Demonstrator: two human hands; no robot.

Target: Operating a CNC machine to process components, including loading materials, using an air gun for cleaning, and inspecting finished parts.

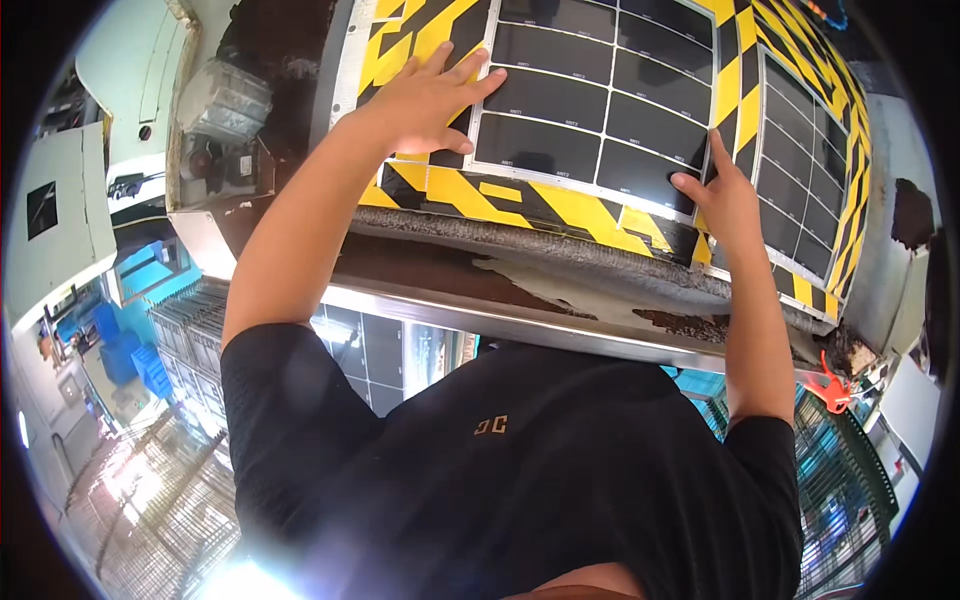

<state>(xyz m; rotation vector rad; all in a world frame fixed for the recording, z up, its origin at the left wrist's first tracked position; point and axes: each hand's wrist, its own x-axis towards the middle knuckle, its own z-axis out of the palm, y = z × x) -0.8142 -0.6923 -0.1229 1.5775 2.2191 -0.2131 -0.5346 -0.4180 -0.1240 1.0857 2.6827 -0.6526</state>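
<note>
On the left, the person's left hand (pixel 425 105) is spreading its fingers wide, palm down and grasping nothing, over the left edge of the first of two dark, white-lined panels (pixel 650 125), which is lying between the two hands, bearing small white print and bordered by yellow-and-black tape (pixel 570 205). The right hand (pixel 730 200) is parting thumb and index finger, empty, at its right edge near the corner, while the second panel (pixel 800 150) is lying farther right.
</note>
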